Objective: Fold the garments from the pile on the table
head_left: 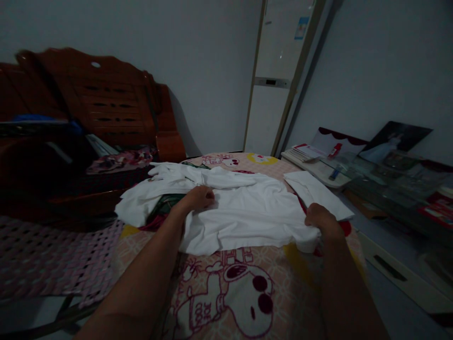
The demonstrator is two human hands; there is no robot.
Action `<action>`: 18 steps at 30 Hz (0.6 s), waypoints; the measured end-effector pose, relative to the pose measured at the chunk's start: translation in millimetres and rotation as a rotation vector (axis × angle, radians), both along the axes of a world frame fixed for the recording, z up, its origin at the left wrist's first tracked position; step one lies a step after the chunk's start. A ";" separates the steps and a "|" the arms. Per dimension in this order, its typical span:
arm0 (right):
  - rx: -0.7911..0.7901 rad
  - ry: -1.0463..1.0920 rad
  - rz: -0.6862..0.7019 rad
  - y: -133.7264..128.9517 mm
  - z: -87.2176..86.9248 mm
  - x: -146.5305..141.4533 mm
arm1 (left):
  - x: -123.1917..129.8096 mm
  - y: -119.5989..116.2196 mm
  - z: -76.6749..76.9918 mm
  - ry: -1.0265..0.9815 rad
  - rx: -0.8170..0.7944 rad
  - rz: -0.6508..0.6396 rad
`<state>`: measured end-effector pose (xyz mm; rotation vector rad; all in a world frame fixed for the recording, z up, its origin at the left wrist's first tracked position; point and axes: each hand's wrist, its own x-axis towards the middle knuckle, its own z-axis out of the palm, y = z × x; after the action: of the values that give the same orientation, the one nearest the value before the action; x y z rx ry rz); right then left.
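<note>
A white shirt (255, 203), crumpled in places, lies spread across a table covered by a pink patterned cloth (283, 278). At its left part, my left hand (202, 197) is closed on the fabric with curled fingers. My right hand (322, 219) grips the shirt's right edge, its fingertips partly hidden. More white cloth (136, 205) is bunched at the left, over dark green and red fabric (170, 204). Just beyond my right hand rests a flat folded white cloth (316, 191).
A carved wooden bench (106, 104) with clothes on it stands at the back left, and a pink woven seat (56, 259) is nearer. On the right is a glass-topped cabinet (382, 177) with papers and a photo. A tall white air conditioner (269, 108) fills the corner.
</note>
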<state>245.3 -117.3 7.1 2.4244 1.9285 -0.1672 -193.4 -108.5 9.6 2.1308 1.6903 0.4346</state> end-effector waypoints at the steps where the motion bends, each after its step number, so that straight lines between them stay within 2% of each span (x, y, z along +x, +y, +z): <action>1: 0.007 -0.011 -0.016 -0.7 -0.4 -0.2 | -0.3 1.8 -3.6 -0.030 0.045 -0.001; 3: 0.048 -0.019 -0.047 -1.0 -0.7 -2.1 | 2.4 4.9 -11.1 -0.089 0.165 -0.007; 5: 0.163 0.004 -0.027 0.2 -1.2 -6.3 | 8.1 7.4 -18.5 -0.138 0.281 -0.003; 10: 0.516 0.194 0.174 9.7 -12.2 -27.3 | 21.7 11.0 -29.3 -0.213 0.378 0.014; 13: 0.532 0.367 0.259 16.9 -23.7 -39.8 | 25.3 9.4 -28.2 -0.237 0.357 0.000; 16: 0.488 0.461 0.210 20.8 -28.8 -44.2 | 27.2 6.1 -25.3 -0.246 0.347 0.006; 18: 0.530 0.498 0.216 20.6 -26.9 -44.3 | 28.1 4.9 -24.5 -0.259 0.382 0.021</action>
<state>200.9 -96.6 -19.8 2.6335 2.7393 -0.3119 -165.3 -103.6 -14.9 2.1906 1.5789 1.0647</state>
